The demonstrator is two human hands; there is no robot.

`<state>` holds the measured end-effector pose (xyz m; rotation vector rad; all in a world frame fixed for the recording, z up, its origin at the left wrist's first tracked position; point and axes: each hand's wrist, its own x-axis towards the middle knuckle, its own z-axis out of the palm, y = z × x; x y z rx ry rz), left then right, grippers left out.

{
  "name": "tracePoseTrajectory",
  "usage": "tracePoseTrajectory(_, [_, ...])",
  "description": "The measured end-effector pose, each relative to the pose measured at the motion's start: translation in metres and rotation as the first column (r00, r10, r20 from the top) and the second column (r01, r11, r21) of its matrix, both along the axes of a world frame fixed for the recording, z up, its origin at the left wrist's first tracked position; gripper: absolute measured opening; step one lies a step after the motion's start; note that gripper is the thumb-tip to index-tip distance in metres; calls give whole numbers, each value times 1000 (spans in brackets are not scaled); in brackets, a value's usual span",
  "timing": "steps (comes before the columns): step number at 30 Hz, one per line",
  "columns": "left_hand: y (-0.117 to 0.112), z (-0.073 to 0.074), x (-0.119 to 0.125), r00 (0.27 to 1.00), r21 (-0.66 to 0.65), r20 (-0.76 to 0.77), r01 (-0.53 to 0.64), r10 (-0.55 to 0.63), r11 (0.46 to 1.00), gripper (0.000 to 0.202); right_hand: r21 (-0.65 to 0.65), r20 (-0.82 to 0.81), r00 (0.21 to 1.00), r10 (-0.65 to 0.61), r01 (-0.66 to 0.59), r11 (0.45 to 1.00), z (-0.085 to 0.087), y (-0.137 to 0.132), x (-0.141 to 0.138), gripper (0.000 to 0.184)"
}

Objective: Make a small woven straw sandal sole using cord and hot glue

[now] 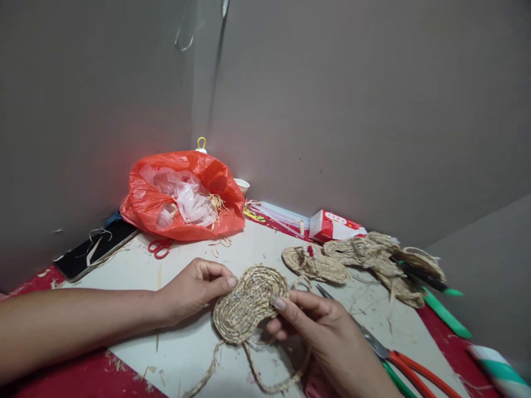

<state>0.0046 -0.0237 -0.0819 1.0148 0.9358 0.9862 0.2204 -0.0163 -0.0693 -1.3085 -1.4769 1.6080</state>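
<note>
A small woven straw sandal sole (248,303) lies between my hands, with braided straw cords trailing from its near end toward me. My left hand (194,288) pinches the sole's left edge, fingers curled and thumb on the weave. My right hand (321,331) grips the sole's right edge with thumb and fingers closed on it. Red-handled pliers (398,359) lie just right of my right hand on the white sheet (186,348).
Finished straw sandals (317,264) and a heap of braided straw (385,260) sit at the right. A red plastic bag (182,196) with scraps stands at the back left, with red scissors (159,247) and a dark phone (97,249) nearby. A red-white box (334,225) leans on the wall.
</note>
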Motion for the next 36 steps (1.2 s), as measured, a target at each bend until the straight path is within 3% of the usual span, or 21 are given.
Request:
tracePoseTrajectory(7, [0, 11, 2, 989, -33, 80, -118, 120, 992, 24, -4, -1, 998, 66, -66, 998, 5, -7, -7, 37])
tracePoseTrajectory(12, [-2, 7, 4, 991, -12, 18, -129, 130, 992, 26, -31, 26, 995, 91, -90, 995, 4, -11, -10, 36])
tracePoseTrajectory(19, [-3, 6, 1, 996, -12, 5, -91, 91, 996, 25, -13, 31, 995, 99, -99, 995, 6, -12, -11, 36])
tracePoseTrajectory(25, [-7, 7, 2, 999, 99, -37, -5, 8, 995, 30, -20, 13, 997, 75, -75, 997, 9, -14, -14, 38])
tracePoseTrajectory(28, [-10, 9, 3, 985, 191, -162, 93, -62, 977, 38, 26, 25, 998, 59, -60, 998, 10, -15, -15, 38])
tracePoseTrajectory(31, [-15, 11, 2, 917, 357, -382, 34, 113, 933, 42, 91, 63, 998, -25, 19, 996, 9, -16, -16, 41])
tracePoseTrajectory(33, [-18, 12, 2, 867, 428, -447, -11, 222, 904, 56, 118, 80, 992, -95, 85, 989, 8, -16, -17, 41])
tracePoseTrajectory(36, [-22, 14, 6, 885, 399, -439, 34, 158, 916, 67, 143, 59, 992, -115, 105, 984, 10, -19, -17, 39])
